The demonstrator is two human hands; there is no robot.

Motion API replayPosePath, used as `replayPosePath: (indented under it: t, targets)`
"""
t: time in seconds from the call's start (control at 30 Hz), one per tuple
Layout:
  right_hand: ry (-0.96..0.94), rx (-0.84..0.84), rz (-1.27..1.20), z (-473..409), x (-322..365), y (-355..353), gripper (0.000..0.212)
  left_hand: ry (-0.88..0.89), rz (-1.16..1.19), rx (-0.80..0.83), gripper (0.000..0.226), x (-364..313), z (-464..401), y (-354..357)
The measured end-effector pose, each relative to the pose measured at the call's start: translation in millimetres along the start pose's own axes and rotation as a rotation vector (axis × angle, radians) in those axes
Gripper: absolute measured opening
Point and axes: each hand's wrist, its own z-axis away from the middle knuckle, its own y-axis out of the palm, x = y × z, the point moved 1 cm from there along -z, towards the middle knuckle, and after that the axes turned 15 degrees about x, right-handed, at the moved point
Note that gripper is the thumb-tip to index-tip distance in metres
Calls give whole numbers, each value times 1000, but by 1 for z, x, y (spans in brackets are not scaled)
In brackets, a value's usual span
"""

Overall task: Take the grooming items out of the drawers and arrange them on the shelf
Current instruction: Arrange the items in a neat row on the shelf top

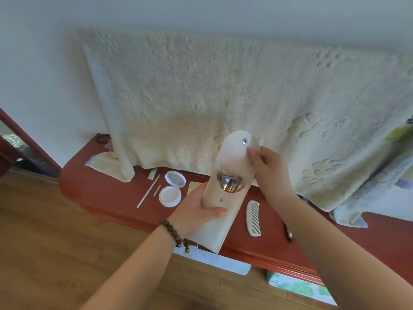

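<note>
The left hand [196, 211], beaded bracelet [173, 231] on its wrist, has its grip closed round a cream snap-flap pouch [225, 198] held above the red shelf [116, 193]. The right hand [268, 166] pinches the open flap; metal tools [230, 183] show inside. Right of the pouch lies a white comb [253, 218], left an open round case [172, 189]; behind hangs a towel [223, 92].

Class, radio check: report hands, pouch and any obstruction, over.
Left hand grips pouch; right hand lifts its flap. Tools visible inside. Comb on shelf; nothing obstructing.
</note>
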Motion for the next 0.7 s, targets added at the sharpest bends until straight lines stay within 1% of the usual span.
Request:
replayPosePath:
  t: [0.03,0.07,0.1,0.13,0.17,0.23,0.27,0.33,0.37,0.4,0.47,0.5,0.53,0.57,0.63,0.7]
  targets:
    - [152,29,-186,-9,-5,1,41,14,-2,3,46,0,1,0]
    - [295,73,-360,-15,-9,3,34,22,-5,4,46,0,1,0]
    - [415,133,-485,-17,-13,6,22,27,-6,2,47,0,2,0]
    - [508,199,-540,-17,-16,10,14,31,-7,0,48,0,2,0]
    - [570,257,-545,-16,-19,14,9,36,-11,-3,48,0,1,0]
    - [611,317,-532,-14,-23,21,7,33,-32,-17,49,0,-1,-2]
    - [596,307,-533,-15,-23,23,7,26,-38,-26,50,1,-2,-3]
    - [503,223,-480,-19,-23,23,13,-6,-33,-49,52,4,-2,-6]
    - [428,165,-387,-21,-23,22,17,-25,-34,-67,54,5,-2,-8]
    - [336,98,-237,-20,-21,20,21,-42,-40,-88,56,6,-2,-10]
    - [93,-54,85,-15,-14,15,31,-73,-57,-124,56,6,-3,-14]
    - [-44,-83,183,-11,-10,13,30,-84,-64,-134,55,6,-3,-16]
    - [-159,-52,245,-6,-4,14,26,-94,-68,-141,54,6,-3,-18]
    - [-234,25,291,-2,-1,16,22,-98,-66,-145,54,6,-3,-18]
    - [-286,186,381,3,0,24,20,-99,-71,-146,59,6,-4,-19]
    - [-280,243,451,3,-2,31,17,-98,-115,-141,61,6,-5,-18]
